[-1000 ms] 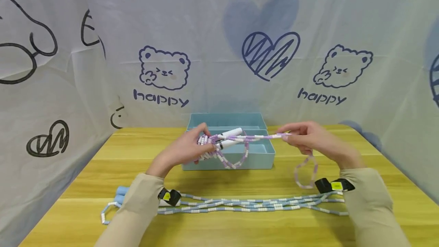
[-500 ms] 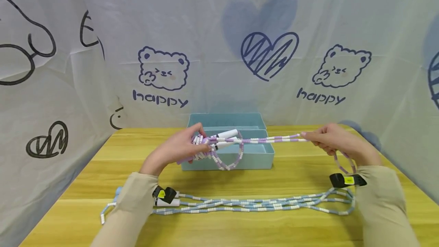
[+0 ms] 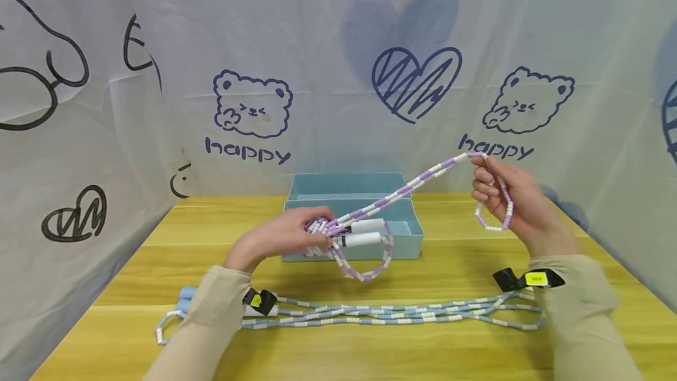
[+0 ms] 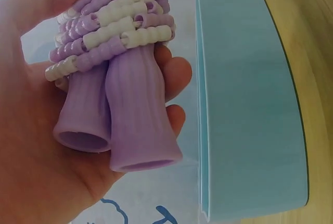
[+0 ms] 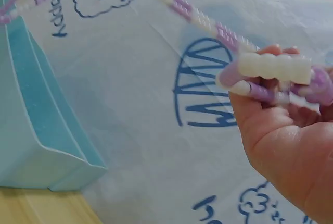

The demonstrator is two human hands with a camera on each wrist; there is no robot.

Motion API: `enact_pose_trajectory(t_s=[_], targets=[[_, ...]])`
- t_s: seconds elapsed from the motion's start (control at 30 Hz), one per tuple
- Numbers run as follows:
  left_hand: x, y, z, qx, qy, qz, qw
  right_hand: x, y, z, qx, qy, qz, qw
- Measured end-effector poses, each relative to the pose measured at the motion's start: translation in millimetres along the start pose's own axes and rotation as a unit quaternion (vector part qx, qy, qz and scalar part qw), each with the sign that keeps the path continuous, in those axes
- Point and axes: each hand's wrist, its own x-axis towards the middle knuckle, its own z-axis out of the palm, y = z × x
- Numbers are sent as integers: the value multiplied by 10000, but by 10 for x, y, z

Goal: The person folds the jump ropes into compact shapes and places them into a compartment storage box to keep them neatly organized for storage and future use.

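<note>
My left hand grips the two handles of a purple and white beaded jump rope. In the left wrist view the flared purple handles lie side by side in the palm, with beaded coils wrapped round them. White handle ends point right, and a beaded loop hangs below them. From there a doubled strand rises to my right hand, which pinches it between thumb and fingers. A short loop dangles from the right hand.
Behind the left hand stands a light blue open box with its lid raised. A blue and white beaded jump rope lies stretched across the wooden table, its blue handles partly behind the left sleeve. A printed cloth hangs behind.
My right hand first drew the purple strand out to the right, then lifted and turned, so the strand now slopes upward. The left hand and the handles dipped slightly.
</note>
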Motion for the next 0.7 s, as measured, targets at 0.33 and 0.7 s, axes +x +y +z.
enact_pose_trajectory(t_s=[0.33, 0.7], targets=[[26, 56, 49, 215, -107, 286, 9993, -48, 109, -42, -4586, 2321, 74, 8578], [4, 88, 76, 111, -202, 306, 9993, -180, -35, -186, -7361, 1509, 1680, 6381]])
